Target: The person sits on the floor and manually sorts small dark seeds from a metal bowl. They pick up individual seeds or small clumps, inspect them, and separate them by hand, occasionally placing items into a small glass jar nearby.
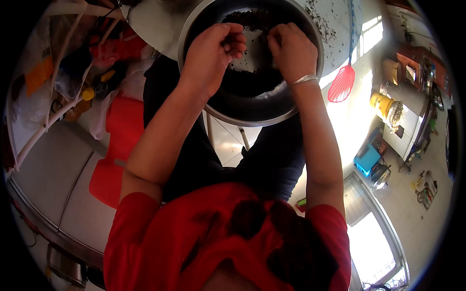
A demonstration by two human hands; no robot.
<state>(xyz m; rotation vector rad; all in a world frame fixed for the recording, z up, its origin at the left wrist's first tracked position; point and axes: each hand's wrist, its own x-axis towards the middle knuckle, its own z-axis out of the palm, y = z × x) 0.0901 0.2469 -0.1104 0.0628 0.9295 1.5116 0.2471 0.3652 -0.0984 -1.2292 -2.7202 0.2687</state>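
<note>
A wide metal basin (251, 123) is in front of me at the edge of a round table. Small dark grains (247, 83) lie in it in two heaps, with a few scattered over the pale patch of bottom between them. Over the basin's left half is my left hand (216, 51), its fingers curled loosely inward. Dark specks show near those fingers, but whether they are held is unclear. My right hand (295, 51), with a bracelet (305, 79) at the wrist, hangs over the right half. Its fingertips are bent together, and what lies between them is hidden.
Thin dark stems (324, 29) are strewn on the pale tabletop (338, 47) to the right. A red fly swatter (342, 83) juts past the table's edge. At left stand a red plastic chair (116, 145) and a rack (54, 122) with bags and bottles.
</note>
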